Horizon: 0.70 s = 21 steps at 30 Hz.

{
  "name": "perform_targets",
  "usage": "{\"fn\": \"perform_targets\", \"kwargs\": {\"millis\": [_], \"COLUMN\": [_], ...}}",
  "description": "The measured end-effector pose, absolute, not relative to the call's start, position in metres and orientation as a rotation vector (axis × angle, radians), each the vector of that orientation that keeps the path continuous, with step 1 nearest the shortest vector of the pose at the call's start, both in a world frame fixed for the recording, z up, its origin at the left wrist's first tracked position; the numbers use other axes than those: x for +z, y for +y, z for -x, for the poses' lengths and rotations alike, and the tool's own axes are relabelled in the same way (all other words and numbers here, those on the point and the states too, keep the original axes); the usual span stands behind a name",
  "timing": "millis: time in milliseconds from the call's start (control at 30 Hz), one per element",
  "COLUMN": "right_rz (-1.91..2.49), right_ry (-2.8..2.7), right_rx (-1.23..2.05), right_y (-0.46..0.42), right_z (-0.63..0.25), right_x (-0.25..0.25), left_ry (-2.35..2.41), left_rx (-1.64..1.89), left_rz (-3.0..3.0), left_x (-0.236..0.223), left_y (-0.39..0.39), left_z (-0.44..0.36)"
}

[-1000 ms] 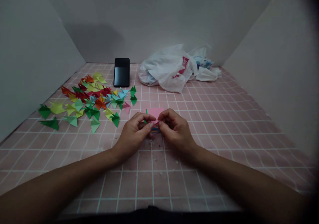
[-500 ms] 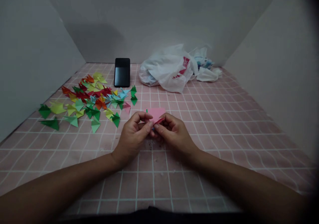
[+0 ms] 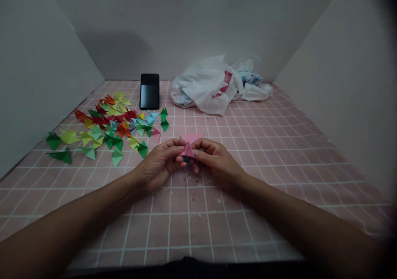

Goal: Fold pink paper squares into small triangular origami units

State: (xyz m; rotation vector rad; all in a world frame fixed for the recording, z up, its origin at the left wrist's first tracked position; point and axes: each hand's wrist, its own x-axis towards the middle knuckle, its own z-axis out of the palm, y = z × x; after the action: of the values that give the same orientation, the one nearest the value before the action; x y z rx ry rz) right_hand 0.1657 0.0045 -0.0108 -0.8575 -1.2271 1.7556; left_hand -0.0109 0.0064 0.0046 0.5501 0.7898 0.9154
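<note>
- The left hand and the right hand are held close together above the mat, with the fingers curled narrowly inward.
- A folded pink paper triangle is pinched between both hands, its point upward, so the folded layers appear to be kept pressed together.
- A flat pink paper flap projects beyond the fingers. Whether it is joined to the triangle cannot be told.
- A pink gridded mat lies beneath, with small crumbs scattered below the hands.
- A loose heap of folded paper triangles in green, yellow, red, orange and blue is spread to the left, within easy reach.
- A black smartphone is propped upright beyond the heap, and a crumpled white plastic bag is pushed towards the far wall.
</note>
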Motion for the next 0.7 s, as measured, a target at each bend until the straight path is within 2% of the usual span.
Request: {"fn": "perform_targets", "kwargs": {"millis": [333, 700], "right_rz": [0.768, 0.915], "right_ry": [-1.117, -1.27], "right_rx": [1.917, 1.69], "right_y": [0.0, -0.0004], "right_z": [-0.1598, -0.1585], "right_x": [-0.0132, -0.0107], "left_ry": [0.838, 0.905], "left_rx": [0.992, 1.058], "left_rz": [-0.66, -0.62], "left_x": [-0.0003, 0.0001], "left_y": [0.008, 0.0076], "left_z": [0.01, 0.0076]}}
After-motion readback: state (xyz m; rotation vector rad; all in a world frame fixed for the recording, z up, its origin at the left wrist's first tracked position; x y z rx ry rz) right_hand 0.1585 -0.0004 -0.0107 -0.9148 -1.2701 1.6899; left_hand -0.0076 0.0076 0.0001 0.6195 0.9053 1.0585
